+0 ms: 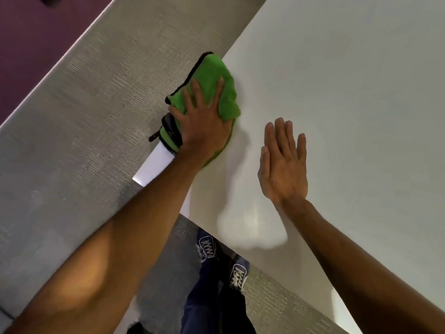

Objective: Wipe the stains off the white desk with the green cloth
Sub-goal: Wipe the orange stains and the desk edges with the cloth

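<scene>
While wiping: left hand (202, 127) spread flat, pressing green cloth (216, 85) at white desk's (349, 92) left edge.
Brace: right hand (284, 165) spread flat, empty, likely steadying.

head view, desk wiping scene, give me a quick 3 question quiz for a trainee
1. Which hand presses the green cloth on the white desk?
2. True or false: the right hand is holding a spray bottle.
3. Where does the cloth lie? A) in the middle of the desk B) at the desk's edge, partly hanging over it C) on the floor

Key
1. The left hand, spread flat on top of the cloth.
2. False. It rests open and flat on the desk, with nothing in its grip.
3. B
</scene>
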Tool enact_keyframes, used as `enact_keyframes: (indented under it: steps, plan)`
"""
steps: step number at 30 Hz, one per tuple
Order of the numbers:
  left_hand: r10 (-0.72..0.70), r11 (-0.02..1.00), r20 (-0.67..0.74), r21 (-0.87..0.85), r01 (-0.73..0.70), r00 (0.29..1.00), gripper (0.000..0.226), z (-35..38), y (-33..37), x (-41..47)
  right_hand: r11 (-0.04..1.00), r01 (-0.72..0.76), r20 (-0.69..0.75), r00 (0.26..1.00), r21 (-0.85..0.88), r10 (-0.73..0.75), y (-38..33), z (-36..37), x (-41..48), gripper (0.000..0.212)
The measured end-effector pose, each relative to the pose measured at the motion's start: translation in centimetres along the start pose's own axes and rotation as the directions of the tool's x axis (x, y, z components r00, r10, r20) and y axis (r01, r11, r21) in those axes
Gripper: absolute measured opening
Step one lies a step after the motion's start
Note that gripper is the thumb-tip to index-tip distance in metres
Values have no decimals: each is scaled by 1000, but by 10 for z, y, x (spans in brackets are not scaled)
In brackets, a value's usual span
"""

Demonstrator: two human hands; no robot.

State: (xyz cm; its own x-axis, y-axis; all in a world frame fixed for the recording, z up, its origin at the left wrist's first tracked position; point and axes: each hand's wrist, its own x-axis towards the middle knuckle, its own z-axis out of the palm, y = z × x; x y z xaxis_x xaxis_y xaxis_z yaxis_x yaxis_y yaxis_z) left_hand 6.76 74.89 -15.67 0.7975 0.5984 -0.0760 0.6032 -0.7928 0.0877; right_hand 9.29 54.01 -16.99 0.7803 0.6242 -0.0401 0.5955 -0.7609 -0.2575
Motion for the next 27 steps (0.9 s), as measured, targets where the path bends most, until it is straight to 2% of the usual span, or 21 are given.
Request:
enact_keyframes:
  steps: [3, 6, 16, 22, 27]
  plan:
    - [-20, 1000, -32, 18, 20, 999, 77, 0, 7, 11, 997, -68, -48, 996, 42, 70, 0, 0, 1, 58]
    - [-19, 999, -47, 32, 21, 999, 81, 0, -1, -8, 997, -68, -58, 996, 29, 70, 1, 0, -1, 57]
    - [-132, 991, -43, -6, 132, 990, 83, 13, -89, -140, 998, -47, -53, 997, 28, 49, 1, 1, -3, 59]
    - [-193, 980, 9, 39, 193, 981, 88, 8, -73, -123, 999, -48, -70, 996, 19, 49, -3, 2, -5, 60]
    - [-112, 993, 21, 46, 111, 993, 90, -2, -34, -54, 997, -79, -80, 994, 6, 79, -6, 2, -6, 60]
